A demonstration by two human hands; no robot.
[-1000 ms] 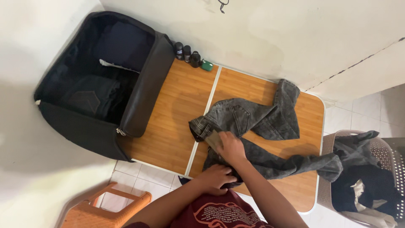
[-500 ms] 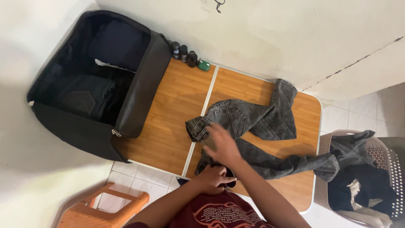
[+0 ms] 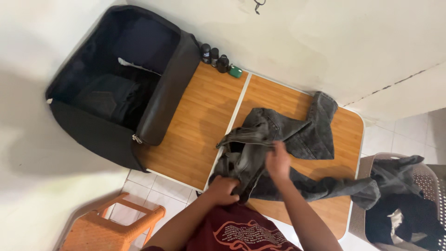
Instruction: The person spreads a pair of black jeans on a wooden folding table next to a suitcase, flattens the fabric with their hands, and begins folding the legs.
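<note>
Grey jeans (image 3: 278, 139) are spread on the wooden table (image 3: 195, 125), waistband being gathered at the near edge. Left hand (image 3: 222, 190) is clamped on the waistband; right hand (image 3: 278, 160) is pressed on the fabric, fingers together. Step judged: folding start. Next, legs need to be aligned flat; one hangs toward the basket (image 3: 418, 176).

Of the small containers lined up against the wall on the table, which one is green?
The green container, last on the right of the row beside the three dark bottles; it is low and flat, they stand upright.
</note>
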